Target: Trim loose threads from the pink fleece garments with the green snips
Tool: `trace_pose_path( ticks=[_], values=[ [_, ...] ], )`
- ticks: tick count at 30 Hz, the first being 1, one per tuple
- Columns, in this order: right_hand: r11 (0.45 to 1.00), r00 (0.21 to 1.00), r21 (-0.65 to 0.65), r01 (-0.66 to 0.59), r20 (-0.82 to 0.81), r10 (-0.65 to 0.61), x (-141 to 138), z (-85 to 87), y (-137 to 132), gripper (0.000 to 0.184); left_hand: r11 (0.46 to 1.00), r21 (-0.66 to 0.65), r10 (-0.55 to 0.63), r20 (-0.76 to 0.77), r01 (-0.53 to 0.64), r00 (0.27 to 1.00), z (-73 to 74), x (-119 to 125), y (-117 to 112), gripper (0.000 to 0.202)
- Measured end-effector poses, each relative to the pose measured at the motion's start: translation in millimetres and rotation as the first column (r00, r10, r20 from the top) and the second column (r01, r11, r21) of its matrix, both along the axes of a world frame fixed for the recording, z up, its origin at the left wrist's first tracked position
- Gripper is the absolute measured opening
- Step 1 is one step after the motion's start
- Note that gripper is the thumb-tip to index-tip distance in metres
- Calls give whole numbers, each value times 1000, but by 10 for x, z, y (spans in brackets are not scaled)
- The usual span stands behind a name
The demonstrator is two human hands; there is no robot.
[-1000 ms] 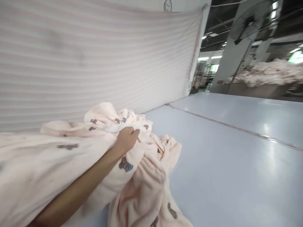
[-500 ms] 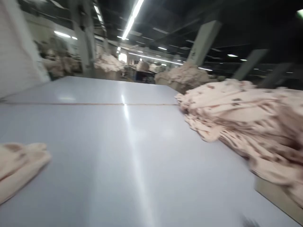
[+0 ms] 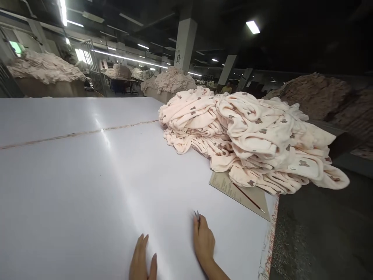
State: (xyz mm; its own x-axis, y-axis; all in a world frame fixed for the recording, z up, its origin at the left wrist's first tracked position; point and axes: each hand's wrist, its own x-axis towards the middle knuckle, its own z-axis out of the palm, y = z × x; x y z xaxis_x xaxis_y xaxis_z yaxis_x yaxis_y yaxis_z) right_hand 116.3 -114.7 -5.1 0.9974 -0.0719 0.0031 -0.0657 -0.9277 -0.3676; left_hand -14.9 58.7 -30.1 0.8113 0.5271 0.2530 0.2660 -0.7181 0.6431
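Note:
Low in the view, my left hand [image 3: 142,258] is over the pale tabletop [image 3: 96,210]. Its fingers are stretched out and it holds nothing; whether it touches the surface I cannot tell. My right hand [image 3: 204,240] is closed around a pair of thread snips [image 3: 197,215]. Two short metal blade tips stick out past its fingers, and the handles are hidden in the grip. Ahead and to the right lies a large heap of cream-pink plush fabric pieces [image 3: 256,132] with small brown animal prints. Neither hand touches it.
A printed cardboard sheet [image 3: 221,184] lies partly under the heap, with a thin dark red pen or brush [image 3: 247,197] on it. The table's right edge [image 3: 272,237] has frayed markings. Behind stand more fabric piles [image 3: 49,70] and a pillar [image 3: 185,42].
My view has swung to the right, bringing the fabric heap toward the middle. Both hands and the snips have come into sight. The cloth at the far left is out of view.

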Motion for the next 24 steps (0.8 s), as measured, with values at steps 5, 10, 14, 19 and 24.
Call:
trace_pose_path(
  ticks=[5, 10, 14, 19, 24],
  values=[
    [990, 987, 41, -138, 85, 134, 39, -62, -114, 30, 975, 221, 24, -136, 6, 990, -121, 425, -522, 44],
    [896, 892, 19, -445, 98, 441, 99, -159, -265, 35, 963, 264, 18, -245, 49, 969, -194, 404, -459, 43],
    [795, 793, 46, -604, 127, 595, 436, -45, -821, 45, 972, 233, 42, -284, 27, 958, -167, 373, -413, 44],
    [863, 854, 20, -504, 158, 495, 1697, 70, -2224, 27, 965, 211, 212, -278, -156, 937, 129, 636, -844, 33],
    [914, 907, -48, -402, 118, 405, 2614, -67, -3036, 24, 992, 67, -107, -58, 111, 993, 357, 1685, -2477, 28]
  ],
)
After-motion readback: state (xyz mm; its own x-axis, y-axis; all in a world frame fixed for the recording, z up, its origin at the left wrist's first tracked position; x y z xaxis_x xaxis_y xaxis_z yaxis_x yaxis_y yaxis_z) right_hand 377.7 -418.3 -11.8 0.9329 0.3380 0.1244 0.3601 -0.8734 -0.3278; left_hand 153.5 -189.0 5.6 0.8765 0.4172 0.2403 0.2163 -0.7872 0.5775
